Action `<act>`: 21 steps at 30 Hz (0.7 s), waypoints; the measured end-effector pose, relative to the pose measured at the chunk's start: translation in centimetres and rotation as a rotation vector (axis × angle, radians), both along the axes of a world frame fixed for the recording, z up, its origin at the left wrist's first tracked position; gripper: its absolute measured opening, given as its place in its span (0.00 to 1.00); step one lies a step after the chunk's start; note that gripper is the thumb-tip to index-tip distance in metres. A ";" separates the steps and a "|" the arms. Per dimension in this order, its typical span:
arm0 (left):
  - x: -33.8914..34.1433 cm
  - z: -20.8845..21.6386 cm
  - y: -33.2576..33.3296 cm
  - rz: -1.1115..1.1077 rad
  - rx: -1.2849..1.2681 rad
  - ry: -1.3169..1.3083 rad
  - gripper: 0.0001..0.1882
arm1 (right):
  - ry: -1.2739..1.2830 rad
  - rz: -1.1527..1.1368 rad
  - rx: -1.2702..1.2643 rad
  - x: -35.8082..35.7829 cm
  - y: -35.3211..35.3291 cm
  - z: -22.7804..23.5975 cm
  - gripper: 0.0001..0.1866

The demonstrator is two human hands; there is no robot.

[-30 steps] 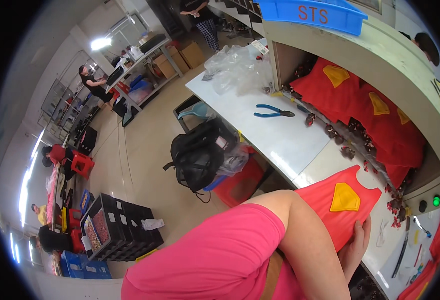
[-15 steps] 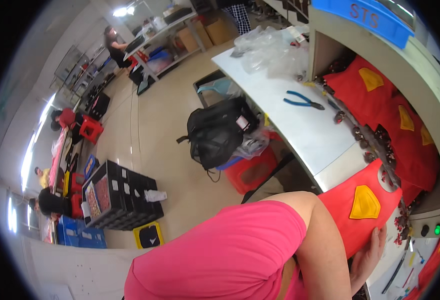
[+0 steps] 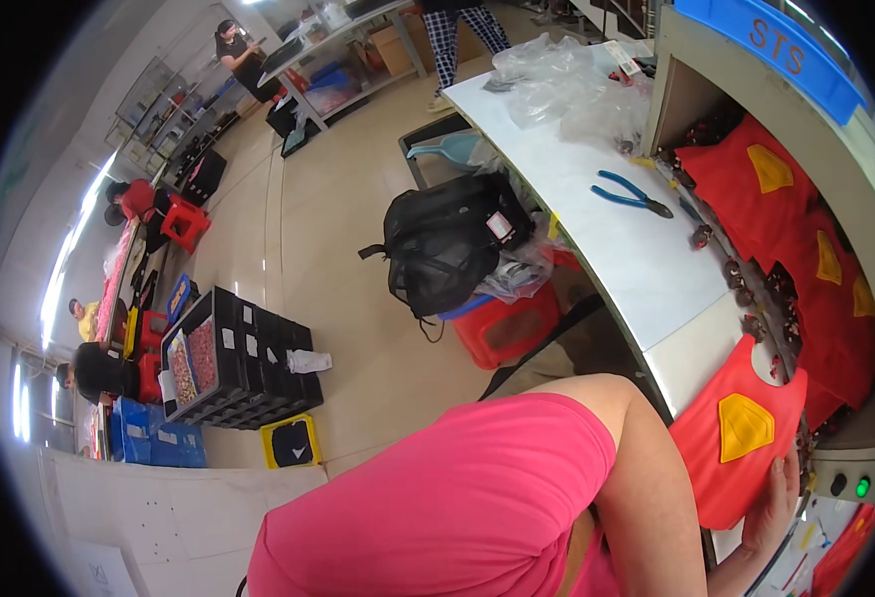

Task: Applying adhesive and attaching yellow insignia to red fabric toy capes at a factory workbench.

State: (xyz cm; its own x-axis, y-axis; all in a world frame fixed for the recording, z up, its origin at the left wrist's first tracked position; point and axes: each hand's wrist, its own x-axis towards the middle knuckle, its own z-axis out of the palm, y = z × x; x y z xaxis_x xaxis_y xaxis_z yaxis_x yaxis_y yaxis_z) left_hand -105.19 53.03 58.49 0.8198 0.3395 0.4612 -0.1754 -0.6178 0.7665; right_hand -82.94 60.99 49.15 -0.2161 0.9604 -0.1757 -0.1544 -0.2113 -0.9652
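Observation:
A red cloth piece (image 3: pixel 701 438) with a curved notch lies over the near end of the white tabletop, puckered round its yellow shield-shaped patch (image 3: pixel 746 428). Along its lower right edge, my right hand (image 3: pixel 774 502) grips the cloth, fingers closed against it; the thumb is hidden. My left arm (image 3: pixel 652 488), in a pink sleeve, bends down past the cloth and leaves through the lower edge, so its hand is out of sight. More red pieces (image 3: pixel 751 199) with yellow patches lie inside the curved machine opening at the right, among small dark-and-red bits (image 3: pixel 741 279).
Blue-handled pliers (image 3: pixel 637 194) and clear plastic bags (image 3: pixel 562 85) lie on the white table (image 3: pixel 622 259). A black backpack (image 3: pixel 447 239) rests on a red stool (image 3: pixel 507 323). Black crates (image 3: pixel 248 358) stand stacked at left. A blue bin (image 3: pixel 776 45) tops the machine. Several people work farther off.
The view has shifted a little, so the table and machine sit farther right. My right hand remains at the cloth's edge. A person in checked trousers shows more fully at the back.

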 end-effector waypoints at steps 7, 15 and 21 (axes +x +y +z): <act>-1.2 -1.5 3.6 -0.065 0.131 -0.137 0.17 | -0.175 -0.089 -0.012 -1.0 -0.4 -0.4 0.23; -3.7 -4.4 11.9 0.707 -0.453 0.402 0.25 | -0.100 0.029 -0.008 -1.5 -0.6 2.5 0.19; -2.7 -6.0 13.1 0.574 -0.463 0.427 0.37 | 0.041 0.120 -0.019 -1.7 -1.3 3.5 0.21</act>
